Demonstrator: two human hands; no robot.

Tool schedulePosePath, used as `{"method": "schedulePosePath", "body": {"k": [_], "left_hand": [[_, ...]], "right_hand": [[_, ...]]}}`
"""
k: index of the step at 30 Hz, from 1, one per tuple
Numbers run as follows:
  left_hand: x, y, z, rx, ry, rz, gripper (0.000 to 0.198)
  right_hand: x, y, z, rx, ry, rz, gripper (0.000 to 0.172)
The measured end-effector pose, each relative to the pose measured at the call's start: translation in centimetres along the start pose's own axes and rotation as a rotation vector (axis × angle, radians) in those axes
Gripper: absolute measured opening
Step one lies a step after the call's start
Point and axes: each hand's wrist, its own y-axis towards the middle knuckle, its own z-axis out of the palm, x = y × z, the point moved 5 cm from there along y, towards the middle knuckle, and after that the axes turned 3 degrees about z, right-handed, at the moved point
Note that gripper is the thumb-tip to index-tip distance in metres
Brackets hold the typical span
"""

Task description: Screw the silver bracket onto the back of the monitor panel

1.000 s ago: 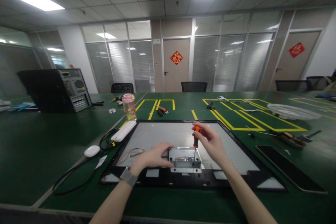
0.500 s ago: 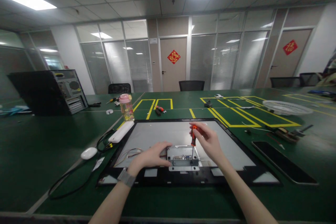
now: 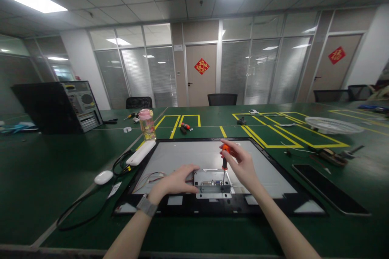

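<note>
Upright in my right hand (image 3: 242, 164) is a red and black screwdriver (image 3: 225, 163), its handle pinched between thumb and fingers. The shaft points down at the right end of a metal box (image 3: 212, 195) with connectors inside; I cannot make out the screw at its tip. My left hand (image 3: 179, 180) grips the left end of this box, index finger at the far edge and thumb at the near side. Box and hands are over the back of a black-framed display panel (image 3: 188, 151) lying flat on the green table (image 3: 194, 236). Thin wires (image 3: 148, 180) lie left of the box.
A white power strip (image 3: 141, 153), a mouse (image 3: 103, 177) and black cables lie left of the panel. Behind them stand a pink-lidded bottle (image 3: 147, 125) and an open computer case (image 3: 57, 107). To the right lies a dark flat slab (image 3: 330, 189); pliers (image 3: 184, 126) lie farther back.
My right fingers have shifted slightly around the screwdriver handle, which shows more orange-red now. The screwdriver stays upright in the same spot, and my left hand keeps its place on the box.
</note>
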Motion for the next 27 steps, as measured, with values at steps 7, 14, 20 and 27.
{"method": "schedulePosePath", "body": {"k": [7,14,20,27], "left_hand": [[0.19,0.03,0.08,-0.006,-0.006,0.003,0.076],[-0.03,-0.03,0.03,0.004,0.013,-0.011,0.075],[0.10,0.03,0.10,0.005,0.011,-0.001,0.077],[-0.30,-0.11,-0.10,0.006,0.010,0.000,0.076]], "right_hand": [[0.70,-0.27,-0.18,-0.028,-0.103,-0.089,0.019],[0.28,-0.29,0.25,-0.020,-0.087,-0.050,0.022],[0.56,-0.34,0.01,-0.038,-0.133,-0.080,0.023],[0.24,-0.43,0.43,0.005,-0.057,-0.032,0.027]]}}
